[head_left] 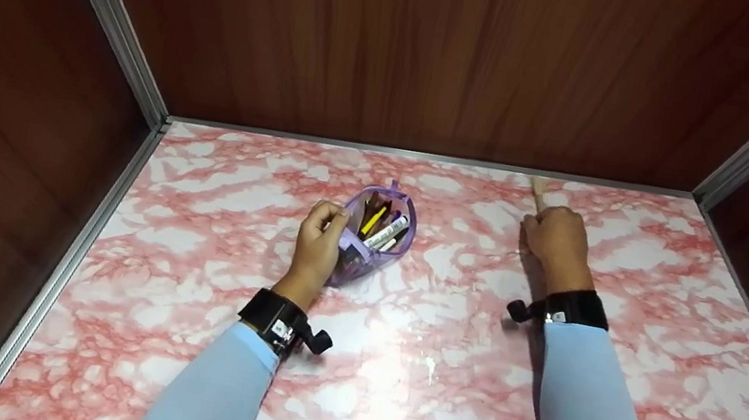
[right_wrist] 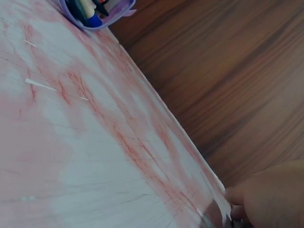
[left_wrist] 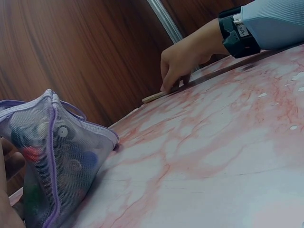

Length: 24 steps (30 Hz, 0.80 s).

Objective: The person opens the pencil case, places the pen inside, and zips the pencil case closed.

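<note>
An open purple mesh pencil pouch point(head_left: 373, 263) stands on the table, filled with several pens and markers, among them a yellow pen point(head_left: 373, 223) and a white marker point(head_left: 386, 232). My left hand point(head_left: 319, 242) grips the pouch's left rim, thumb on the near side. Close to the back wall, my right hand point(head_left: 558, 241) pinches a thin, pale, wooden-looking stick point(head_left: 538, 190) lying low at the tabletop. In the left wrist view the stick point(left_wrist: 153, 97) pokes out past the fingertips; its exact kind cannot be made out. The right wrist view catches only part of the right hand point(right_wrist: 270, 197).
The red-and-white marbled tabletop point(head_left: 433, 402) runs back to a dark wood-grain panel point(head_left: 402, 47). Side panels with grey metal corner strips point(head_left: 104, 5) enclose it left and right. A few small white marks point(right_wrist: 42, 85) show on the surface.
</note>
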{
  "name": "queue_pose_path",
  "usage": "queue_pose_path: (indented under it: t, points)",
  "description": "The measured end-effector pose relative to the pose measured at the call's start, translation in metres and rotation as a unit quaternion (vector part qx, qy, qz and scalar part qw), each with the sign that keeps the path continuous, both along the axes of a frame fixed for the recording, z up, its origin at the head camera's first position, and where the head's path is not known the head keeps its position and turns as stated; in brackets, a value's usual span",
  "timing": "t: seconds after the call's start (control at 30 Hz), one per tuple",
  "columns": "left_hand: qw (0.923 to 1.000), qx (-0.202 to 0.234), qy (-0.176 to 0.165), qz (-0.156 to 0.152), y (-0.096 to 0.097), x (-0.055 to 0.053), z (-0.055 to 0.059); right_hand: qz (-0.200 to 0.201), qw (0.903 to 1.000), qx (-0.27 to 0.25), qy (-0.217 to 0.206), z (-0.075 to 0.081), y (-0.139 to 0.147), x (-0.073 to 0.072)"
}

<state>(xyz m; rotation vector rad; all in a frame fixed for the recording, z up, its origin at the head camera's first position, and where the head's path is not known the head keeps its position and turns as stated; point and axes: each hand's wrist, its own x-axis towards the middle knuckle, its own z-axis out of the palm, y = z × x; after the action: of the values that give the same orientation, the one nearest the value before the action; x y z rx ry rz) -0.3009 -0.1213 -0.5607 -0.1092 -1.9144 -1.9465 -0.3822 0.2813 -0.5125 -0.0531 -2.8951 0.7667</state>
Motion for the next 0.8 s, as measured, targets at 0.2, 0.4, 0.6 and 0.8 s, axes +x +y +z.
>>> queue_pose_path:
  t: [0.2, 0.4, 0.6, 0.8]
  points:
    - [1.0000, -0.001, 0.002, 0.001, 0.000, -0.001, 0.000, -0.027, 0.9991, 0.019, 0.025, 0.005, 0.004, 0.003]
    - [1.0000, 0.003, 0.003, 0.001, 0.001, -0.001, -0.001, 0.004, 0.9999, -0.006, 0.008, 0.009, 0.005, 0.006]
    - [1.0000, 0.002, 0.004, 0.002, 0.001, -0.001, -0.001, 0.031, 0.9969, -0.037, -0.063, 0.013, 0.007, 0.007]
    - [1.0000, 0.002, 0.007, 0.000, 0.001, -0.001, -0.002, 0.029, 0.9978, -0.040, -0.045, 0.009, 0.002, 0.006]
